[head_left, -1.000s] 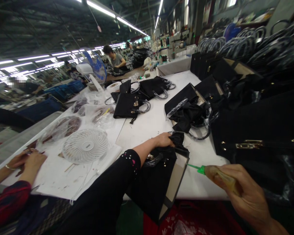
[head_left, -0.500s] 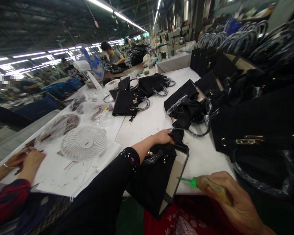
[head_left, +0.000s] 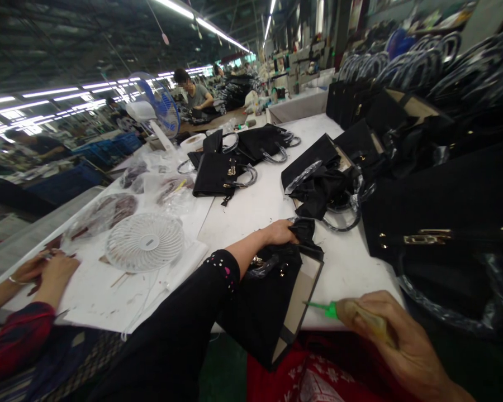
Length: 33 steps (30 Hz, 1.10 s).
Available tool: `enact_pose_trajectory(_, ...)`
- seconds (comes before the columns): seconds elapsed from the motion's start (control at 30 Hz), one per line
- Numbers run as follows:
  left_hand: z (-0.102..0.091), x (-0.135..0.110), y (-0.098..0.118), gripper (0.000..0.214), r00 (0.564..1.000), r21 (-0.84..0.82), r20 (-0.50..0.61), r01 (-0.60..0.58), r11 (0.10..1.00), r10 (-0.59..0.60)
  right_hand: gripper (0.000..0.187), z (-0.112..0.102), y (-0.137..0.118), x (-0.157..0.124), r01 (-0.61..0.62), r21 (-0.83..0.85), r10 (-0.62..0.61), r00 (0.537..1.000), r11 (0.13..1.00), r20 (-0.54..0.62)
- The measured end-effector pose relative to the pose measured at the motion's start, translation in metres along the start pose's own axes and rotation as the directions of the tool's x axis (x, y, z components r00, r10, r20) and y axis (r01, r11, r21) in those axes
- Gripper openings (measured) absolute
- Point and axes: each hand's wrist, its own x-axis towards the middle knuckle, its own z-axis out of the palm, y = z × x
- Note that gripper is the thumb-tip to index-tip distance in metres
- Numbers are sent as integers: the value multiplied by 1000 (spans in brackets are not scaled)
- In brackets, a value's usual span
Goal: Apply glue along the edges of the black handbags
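Observation:
A black handbag (head_left: 257, 312) lies tilted over the table's front edge, its beige inner side turned toward the right. My left hand (head_left: 281, 232) is closed on bunched black cloth (head_left: 304, 230) at the far end of this bag; the fingertips are partly hidden. In my right hand (head_left: 389, 329) is a glue bottle (head_left: 366, 321) with a green nozzle, gripped with the fingers wrapped round it. The thin green tip points left, at the bag's beige side; whether it touches I cannot tell. Wrapped handles and gold-coloured fittings show beside my left forearm.
More black handbags (head_left: 218, 173) lie farther back on the white table (head_left: 251, 215). A large bag (head_left: 444, 223) and many others crowd the right side. On the left are a white fan (head_left: 146, 242), plastic bags (head_left: 100, 215) and a co-worker's hands (head_left: 52, 271).
Hardly anything differs. The view has shifted very slightly; both my hands, the handbag and the glue bottle keep about the same places.

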Motion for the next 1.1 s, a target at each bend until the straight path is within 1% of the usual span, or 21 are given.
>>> enact_pose_trajectory(0.03, 0, 0, 0, 13, 1000, -4, 0, 1, 1000, -1, 12, 1, -2, -2, -16, 43, 14, 998, 999, 60)
enact_pose_trajectory(0.07, 0, 0, 0, 13, 1000, -8, 0, 3, 1000, -3, 11, 2, -4, -4, -25, 60, 20, 997, 998, 77)
enact_pose_trajectory(0.1, 0, 0, 0, 12, 1000, -12, -3, 4, 1000, -4, 12, 3, -6, -6, -24, 47, 21, 998, 999, 52)
enact_pose_trajectory(0.17, 0, 0, -1, 13, 1000, -23, -7, 7, 1000, -7, 16, 5, -9, -10, -7, -25, 5, 998, 1000, -68)
enact_pose_trajectory(0.2, 1, 0, -1, 13, 1000, -30, -8, 7, 1000, -8, 17, 6, -10, -11, -3, -50, -2, 995, 999, -99)
enact_pose_trajectory(0.23, 1, 0, -1, 13, 1000, -38, -8, 7, 999, -8, 17, 7, -12, -13, 2, -51, -6, 996, 999, -91)
enact_pose_trajectory(0.33, 1, -1, -1, 12, 1000, -62, -6, 6, 998, -6, 16, 9, -18, -17, 45, 40, -47, 998, 998, 48)
enact_pose_trajectory(0.37, 2, -1, -1, 11, 1000, -69, -8, 6, 998, -7, 17, 10, -19, -18, 53, 53, -56, 997, 997, 58)
enact_pose_trajectory(0.43, 2, -1, -2, 11, 1000, -79, -14, 8, 997, -9, 18, 11, -20, -19, 47, 10, -47, 999, 999, -13)
enact_pose_trajectory(0.5, 2, -1, -2, 11, 1000, -86, -17, 8, 996, -10, 18, 11, -21, -17, 9, -39, -12, 996, 999, -86)
enact_pose_trajectory(0.53, 2, -1, -2, 11, 1000, -89, -17, 8, 996, -9, 16, 12, -22, -15, 3, -27, -5, 997, 1000, -79)
enact_pose_trajectory(0.63, 3, -1, -2, 11, 1000, -96, -20, 4, 995, -6, 12, 13, -28, -11, 40, 92, -45, 998, 995, 52)
enact_pose_trajectory(0.67, 3, -1, -2, 10, 1000, -97, -25, 2, 995, -4, 13, 13, -30, -11, 52, 101, -58, 996, 994, 63)
enact_pose_trajectory(0.7, 4, -1, -1, 9, 1000, -97, -29, 0, 995, -3, 13, 14, -31, -12, 56, 78, -59, 997, 995, 39)
enact_pose_trajectory(0.8, 4, -2, -1, 9, 999, -98, -33, -3, 995, 0, 17, 14, -34, -16, 13, -22, -14, 998, 1000, -68)
enact_pose_trajectory(0.83, 3, -3, -1, 10, 999, -99, -33, -2, 995, -1, 17, 15, -35, -17, 7, -6, -7, 999, 1000, -50)
enact_pose_trajectory(0.9, 2, -5, -2, 11, 999, -98, -35, -1, 995, -2, 17, 17, -37, -19, 12, 82, -16, 999, 997, 44)
enact_pose_trajectory(0.93, 1, -5, -3, 12, 999, -97, -37, -2, 995, -1, 16, 18, -38, -20, 9, 111, -17, 997, 994, 70)
enact_pose_trajectory(0.97, 2, -5, -4, 12, 999, -94, -38, -6, 996, 2, 15, 19, -39, -20, -1, 108, -6, 998, 994, 62)
enact_pose_trajectory(1.07, 7, 1, -5, 11, 999, -88, -27, -30, 996, 28, 9, 16, -39, -20, -81, -4, 80, 995, 997, -57)
enact_pose_trajectory(1.1, 10, 4, -3, 11, 999, -85, -21, -40, 996, 39, 8, 14, -39, -21, -106, -15, 105, 993, 994, -61)
